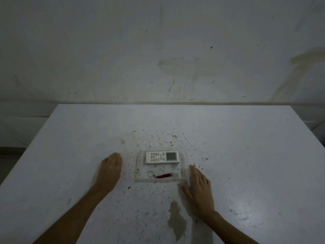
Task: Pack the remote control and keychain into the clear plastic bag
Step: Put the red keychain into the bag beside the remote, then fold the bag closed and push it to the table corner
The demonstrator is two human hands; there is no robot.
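Speckled white desk [246, 155] against stained wall [158, 50], clear plastic bag [182, 173] flat mid-desk with white remote control [162, 157] and red keychain [161, 175] within its outline, left hand [110, 170] beside it, fingers curled, empty, right hand [199, 191] flat, fingers spread at bag's edge.

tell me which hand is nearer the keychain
Right. The right hand lies flat just right of the keychain, fingers by the bag edge. The left hand rests farther off to its left.
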